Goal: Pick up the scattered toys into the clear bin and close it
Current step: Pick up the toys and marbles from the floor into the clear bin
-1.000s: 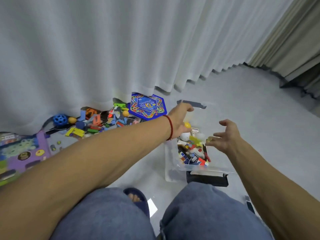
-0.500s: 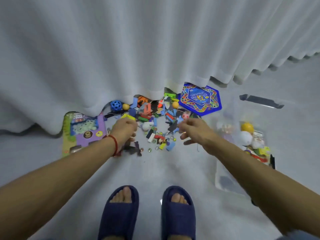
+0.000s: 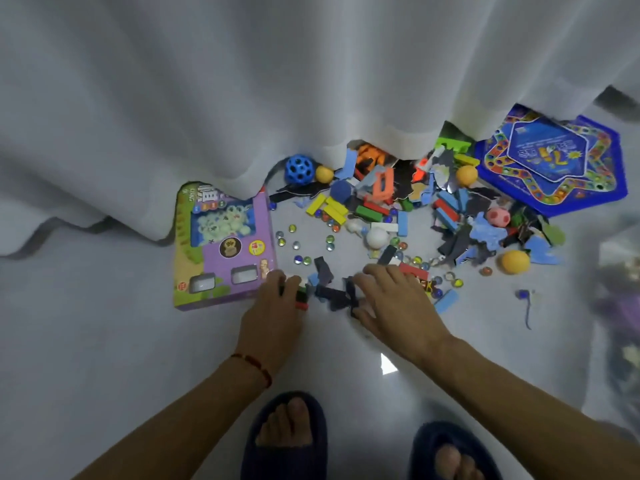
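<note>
Both my hands have swung from the bin to the floor pile. My left hand grips small blocks; my right hand lies flat, fingers straight, on dark puzzle pieces. Next load begins.

The light is dim, cool and even, with a bluish-grey cast over the white curtain and the pale floor. Shadows are soft: a faint dark band lies under the curtain's hem, and weak smudges sit beneath the hands. One small bright glare patch shines on the glossy floor near the right forearm. Wide-angle distortion bends the curtain folds outward toward the corners. The scattered toys near the curtain's hem are fairly sharp, while the clear bin to their right smears into blur.
</note>
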A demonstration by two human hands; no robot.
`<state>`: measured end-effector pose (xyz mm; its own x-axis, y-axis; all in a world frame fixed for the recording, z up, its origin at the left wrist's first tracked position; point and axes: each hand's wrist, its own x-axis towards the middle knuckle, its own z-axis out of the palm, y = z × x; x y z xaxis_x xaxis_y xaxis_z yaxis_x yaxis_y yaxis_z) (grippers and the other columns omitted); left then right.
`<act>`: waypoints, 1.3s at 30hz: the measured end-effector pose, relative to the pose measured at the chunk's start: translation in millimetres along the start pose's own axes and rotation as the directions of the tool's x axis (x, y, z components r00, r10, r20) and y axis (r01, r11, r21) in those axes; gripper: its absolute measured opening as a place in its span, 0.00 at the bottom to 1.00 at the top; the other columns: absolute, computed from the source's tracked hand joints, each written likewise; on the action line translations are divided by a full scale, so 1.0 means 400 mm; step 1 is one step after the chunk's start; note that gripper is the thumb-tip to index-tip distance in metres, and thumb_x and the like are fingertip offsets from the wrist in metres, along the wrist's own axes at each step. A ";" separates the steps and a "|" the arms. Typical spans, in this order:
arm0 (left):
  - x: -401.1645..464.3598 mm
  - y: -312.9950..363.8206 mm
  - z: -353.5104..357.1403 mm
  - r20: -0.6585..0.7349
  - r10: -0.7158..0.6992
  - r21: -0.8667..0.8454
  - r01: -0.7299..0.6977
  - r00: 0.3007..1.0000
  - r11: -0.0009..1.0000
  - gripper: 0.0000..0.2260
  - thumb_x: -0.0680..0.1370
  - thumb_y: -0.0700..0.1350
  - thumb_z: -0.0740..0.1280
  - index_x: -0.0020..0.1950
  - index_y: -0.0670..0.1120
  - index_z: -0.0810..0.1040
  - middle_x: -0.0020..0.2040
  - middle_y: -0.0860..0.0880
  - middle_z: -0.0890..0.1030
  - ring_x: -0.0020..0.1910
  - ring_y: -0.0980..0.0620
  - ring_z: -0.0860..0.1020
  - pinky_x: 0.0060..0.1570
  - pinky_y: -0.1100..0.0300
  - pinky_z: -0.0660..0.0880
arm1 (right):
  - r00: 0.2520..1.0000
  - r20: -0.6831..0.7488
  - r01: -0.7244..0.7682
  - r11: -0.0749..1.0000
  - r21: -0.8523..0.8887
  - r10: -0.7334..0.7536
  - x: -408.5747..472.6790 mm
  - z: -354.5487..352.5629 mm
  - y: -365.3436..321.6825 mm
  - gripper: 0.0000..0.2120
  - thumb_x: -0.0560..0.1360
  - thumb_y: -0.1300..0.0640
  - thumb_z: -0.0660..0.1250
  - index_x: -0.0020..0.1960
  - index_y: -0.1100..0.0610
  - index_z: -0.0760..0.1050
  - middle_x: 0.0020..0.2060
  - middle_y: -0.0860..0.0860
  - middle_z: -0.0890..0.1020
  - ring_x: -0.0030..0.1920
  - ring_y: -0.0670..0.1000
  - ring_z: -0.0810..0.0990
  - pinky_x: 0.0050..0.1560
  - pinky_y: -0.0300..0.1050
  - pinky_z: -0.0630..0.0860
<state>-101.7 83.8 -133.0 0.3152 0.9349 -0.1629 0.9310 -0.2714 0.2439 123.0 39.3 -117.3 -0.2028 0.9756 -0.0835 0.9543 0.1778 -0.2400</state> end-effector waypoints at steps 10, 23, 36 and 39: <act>0.046 -0.005 0.020 0.112 0.069 0.122 -0.082 0.991 0.989 0.17 0.73 0.41 0.70 0.61 0.42 0.75 0.58 0.41 0.75 0.43 0.42 0.80 0.33 0.53 0.76 | 0.994 0.046 0.102 0.980 -0.172 -0.095 0.148 0.138 -0.075 0.31 0.77 0.38 0.65 0.72 0.55 0.67 0.64 0.60 0.72 0.53 0.59 0.74 0.39 0.52 0.77; 0.051 0.021 0.008 0.185 0.045 0.061 -0.058 0.982 0.996 0.22 0.76 0.50 0.67 0.65 0.43 0.67 0.63 0.43 0.68 0.51 0.45 0.77 0.48 0.59 0.74 | 0.998 0.046 0.034 0.996 -0.077 -0.031 0.182 0.100 -0.076 0.16 0.75 0.60 0.67 0.61 0.61 0.70 0.53 0.59 0.73 0.49 0.57 0.71 0.37 0.49 0.71; 0.021 0.178 -0.146 0.361 -0.319 -0.924 0.382 0.876 0.003 0.09 0.80 0.46 0.64 0.53 0.40 0.78 0.44 0.40 0.81 0.32 0.49 0.75 0.29 0.59 0.73 | 0.828 0.294 -0.366 0.064 0.928 0.477 0.086 -0.153 -0.004 0.08 0.79 0.62 0.66 0.57 0.56 0.78 0.43 0.53 0.80 0.40 0.52 0.79 0.39 0.42 0.76; 0.016 0.265 -0.224 0.485 -0.147 -0.840 0.412 0.862 -0.352 0.12 0.80 0.46 0.62 0.56 0.38 0.76 0.50 0.37 0.79 0.36 0.48 0.76 0.33 0.59 0.76 | 0.754 0.515 -0.316 -0.463 0.828 0.408 0.008 -0.285 0.022 0.07 0.79 0.62 0.66 0.57 0.60 0.78 0.40 0.57 0.83 0.44 0.55 0.81 0.41 0.47 0.76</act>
<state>-17.3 81.4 -22.6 0.2238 0.7351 -0.6399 -0.3525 0.6732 0.6501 155.6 58.5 -9.4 0.1235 0.7418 -0.6592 -0.5592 -0.4968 -0.6637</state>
